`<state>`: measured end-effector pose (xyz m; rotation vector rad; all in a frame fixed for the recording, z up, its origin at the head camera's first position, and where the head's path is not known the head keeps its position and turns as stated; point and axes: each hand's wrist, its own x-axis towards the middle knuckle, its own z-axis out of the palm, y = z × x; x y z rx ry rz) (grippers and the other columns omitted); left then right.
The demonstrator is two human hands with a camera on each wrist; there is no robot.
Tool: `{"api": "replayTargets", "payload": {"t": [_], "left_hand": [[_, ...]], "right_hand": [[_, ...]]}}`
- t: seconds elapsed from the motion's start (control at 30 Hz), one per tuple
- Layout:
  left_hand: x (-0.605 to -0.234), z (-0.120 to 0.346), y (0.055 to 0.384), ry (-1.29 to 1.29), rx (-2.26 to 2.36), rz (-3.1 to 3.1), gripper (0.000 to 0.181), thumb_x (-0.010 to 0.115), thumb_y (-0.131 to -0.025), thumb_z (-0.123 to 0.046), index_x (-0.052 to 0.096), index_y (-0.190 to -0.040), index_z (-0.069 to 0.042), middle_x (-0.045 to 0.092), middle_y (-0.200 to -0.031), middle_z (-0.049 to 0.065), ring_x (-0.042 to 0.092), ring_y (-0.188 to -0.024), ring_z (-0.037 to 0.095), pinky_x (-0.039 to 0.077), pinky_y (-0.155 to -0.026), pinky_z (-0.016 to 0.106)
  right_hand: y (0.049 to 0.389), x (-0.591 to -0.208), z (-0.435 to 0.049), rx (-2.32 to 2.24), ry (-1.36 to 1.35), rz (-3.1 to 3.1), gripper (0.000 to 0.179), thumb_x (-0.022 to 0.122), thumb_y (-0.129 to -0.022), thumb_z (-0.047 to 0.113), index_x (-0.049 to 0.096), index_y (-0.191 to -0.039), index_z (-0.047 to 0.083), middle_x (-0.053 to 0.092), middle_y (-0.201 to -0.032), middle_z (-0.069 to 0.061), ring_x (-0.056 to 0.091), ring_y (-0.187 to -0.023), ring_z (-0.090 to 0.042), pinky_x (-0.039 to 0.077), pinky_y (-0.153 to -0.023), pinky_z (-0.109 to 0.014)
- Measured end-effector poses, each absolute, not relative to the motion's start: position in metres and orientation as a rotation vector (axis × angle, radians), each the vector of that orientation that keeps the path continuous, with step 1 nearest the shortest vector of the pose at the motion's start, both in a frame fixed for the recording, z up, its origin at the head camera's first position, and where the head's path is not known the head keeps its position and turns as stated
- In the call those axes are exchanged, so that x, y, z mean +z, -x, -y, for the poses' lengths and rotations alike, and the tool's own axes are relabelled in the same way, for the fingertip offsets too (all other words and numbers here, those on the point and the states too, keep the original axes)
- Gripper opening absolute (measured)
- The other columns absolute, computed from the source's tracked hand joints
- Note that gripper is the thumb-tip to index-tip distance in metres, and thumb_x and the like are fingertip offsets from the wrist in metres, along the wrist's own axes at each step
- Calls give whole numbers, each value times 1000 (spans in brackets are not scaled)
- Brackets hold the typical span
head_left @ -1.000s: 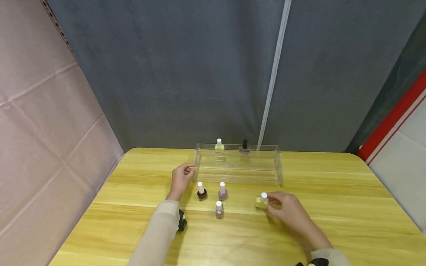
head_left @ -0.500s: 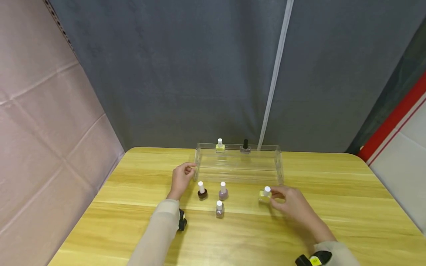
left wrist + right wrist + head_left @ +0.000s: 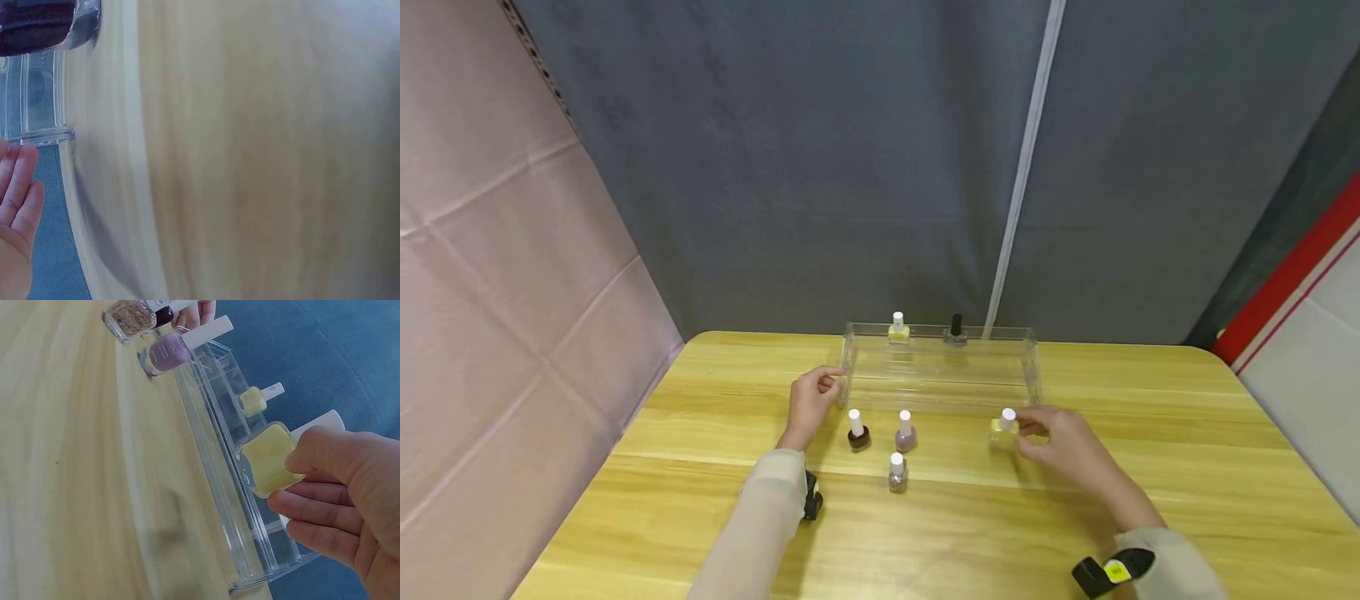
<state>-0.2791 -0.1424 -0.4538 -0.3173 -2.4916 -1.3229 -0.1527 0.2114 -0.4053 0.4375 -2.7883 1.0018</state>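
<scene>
The right hand (image 3: 1060, 437) pinches a yellow bottle (image 3: 269, 456) between thumb and fingers, just in front of the right end of a clear rack (image 3: 940, 408); the thumb covers part of its shoulder and the base of its cap. The left hand (image 3: 811, 404) is at the rack's left end, fingers fairly straight; the left wrist view crops it, and whether the fingertips actually touch the end panel is hard to make out.

Near the left hand a dark bottle (image 3: 858, 439) stands upright; the left wrist view cuts off its cap, and in the right wrist view a glitter bottle (image 3: 898, 481) mostly hides it. A mauve bottle (image 3: 906, 439) stands beside it. On the rack's upper back tier sit a second yellow bottle (image 3: 898, 333) and a black-capped bottle (image 3: 956, 337). The rack's transparent tiers are difficult to separate.

The table (image 3: 1000, 542) is yellowish wood with streaked grain and rounded far corners. Behind hangs a blue-grey curtain (image 3: 812, 167) crossed by a pale strip (image 3: 1028, 167); creased pink cloth (image 3: 497, 292) covers the left side, and a red band (image 3: 1292, 267) edges a white surface (image 3: 1315, 358) on the right.

The held bottle is squarish clear glass, with pale yellow polish and a long white cap.
</scene>
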Motion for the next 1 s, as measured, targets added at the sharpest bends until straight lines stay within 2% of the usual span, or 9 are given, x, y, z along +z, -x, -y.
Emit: {"api": "replayTargets", "payload": {"t": [0.73, 1.0], "left_hand": [[-453, 141, 278, 308, -1327, 2496, 16, 64, -85, 0, 71, -99, -3, 67, -78, 8, 63, -69, 18, 52, -58, 27], [-453, 141, 277, 316, -1329, 2492, 16, 64, -85, 0, 71, -99, -2, 67, -79, 10, 63, -69, 19, 52, -57, 27]], "right_hand": [[178, -378, -222, 946, -503, 2782, 30, 65, -81, 3, 64, -108, -9, 67, -93, -13, 66, -80, -24, 53, -66, -39], [187, -375, -227, 950, -474, 2798, 28, 63, -82, 3, 63, -108, -8, 67, -99, -19, 66, -84, -28, 53, -64, -32]]}}
